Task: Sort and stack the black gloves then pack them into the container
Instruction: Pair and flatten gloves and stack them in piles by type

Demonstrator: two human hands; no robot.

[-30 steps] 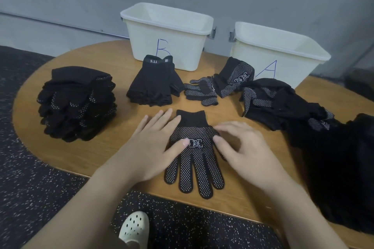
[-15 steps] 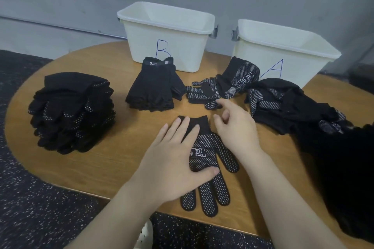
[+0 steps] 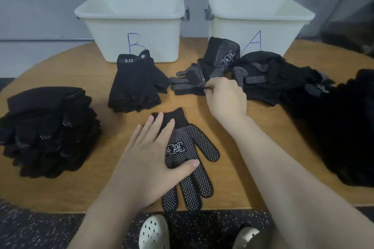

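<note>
A black dotted glove (image 3: 190,159) lies flat near the table's front edge, cuff pointing away. My left hand (image 3: 149,155) presses flat on its left half, fingers straight. My right hand (image 3: 224,97) reaches further back and pinches the edge of another dotted glove (image 3: 188,83) lying in front of bin A. A neat stack of plain black "5.11" gloves (image 3: 135,85) sits before bin B (image 3: 133,26). A tall stack of dotted gloves (image 3: 48,129) stands at the left. Bin A (image 3: 259,24) is at the back right.
A loose heap of unsorted black gloves (image 3: 273,75) spreads from bin A to the right, merging into a large dark pile (image 3: 348,127) at the table's right edge. The wooden table (image 3: 85,70) is round. White clogs (image 3: 153,232) show below its front edge.
My right hand left the flat glove and reached back to the dotted glove near bin A, pinching it. My left hand slid onto the flat glove and holds it down.
</note>
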